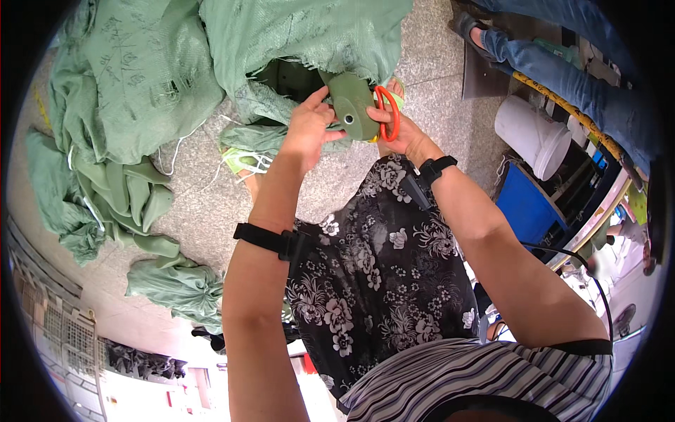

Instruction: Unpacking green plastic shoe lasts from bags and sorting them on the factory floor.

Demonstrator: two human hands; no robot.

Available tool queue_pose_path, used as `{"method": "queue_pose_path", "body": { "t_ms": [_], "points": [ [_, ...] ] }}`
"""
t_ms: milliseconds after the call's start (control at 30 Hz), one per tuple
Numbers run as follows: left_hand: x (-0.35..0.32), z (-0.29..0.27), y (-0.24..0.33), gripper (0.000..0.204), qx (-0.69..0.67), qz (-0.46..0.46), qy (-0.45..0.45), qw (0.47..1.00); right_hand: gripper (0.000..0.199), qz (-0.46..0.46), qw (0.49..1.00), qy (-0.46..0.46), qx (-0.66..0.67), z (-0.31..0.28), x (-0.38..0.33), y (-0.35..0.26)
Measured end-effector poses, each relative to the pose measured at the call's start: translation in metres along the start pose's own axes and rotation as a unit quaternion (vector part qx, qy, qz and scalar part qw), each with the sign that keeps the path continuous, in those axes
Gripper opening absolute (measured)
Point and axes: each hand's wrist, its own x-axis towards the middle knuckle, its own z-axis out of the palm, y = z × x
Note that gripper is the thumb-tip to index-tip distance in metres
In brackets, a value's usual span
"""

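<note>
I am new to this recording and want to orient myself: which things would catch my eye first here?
At top centre, the left hand and right hand hold a green moulded piece, with orange-handled scissors in the right hand. Big green woven sacks lie on the floor on the left, and a white bucket stands on the right.

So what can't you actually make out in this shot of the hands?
- Head view: the blades of the orange-handled scissors, hidden behind the green piece and the right hand.
- What lies inside the open green woven sack: shadowed by its folds.
- The left hand palm: turned away.
- The seated person at upper right: cut off by the rim.
</note>
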Motion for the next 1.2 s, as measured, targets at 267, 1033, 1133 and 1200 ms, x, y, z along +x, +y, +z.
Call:
{"method": "queue_pose_path", "body": {
  "t_ms": [267, 1033, 1133, 1200],
  "points": [
    [-0.006, 0.001, -0.010, 0.058, -0.005, 0.009, -0.015, 1.000, 0.045, 0.013, 0.999, 0.022, 0.047, -0.008, -0.003, 0.007],
    [0.037, -0.104, 0.022, 0.024, 0.882, 0.219, 0.157, 0.386, 0.035, -0.105, 0.979, 0.165, 0.059, 0.043, 0.052, -0.028],
    [0.058, -0.087, 0.033, 0.027, 0.844, 0.125, 0.118, 0.507, 0.033, -0.125, 0.982, 0.130, 0.047, 0.027, 0.070, -0.053],
    [0.070, -0.098, 0.042, 0.027, 0.830, 0.086, 0.141, 0.533, 0.034, -0.128, 0.980, 0.150, 0.022, 0.042, 0.086, -0.058]
  ]
}}
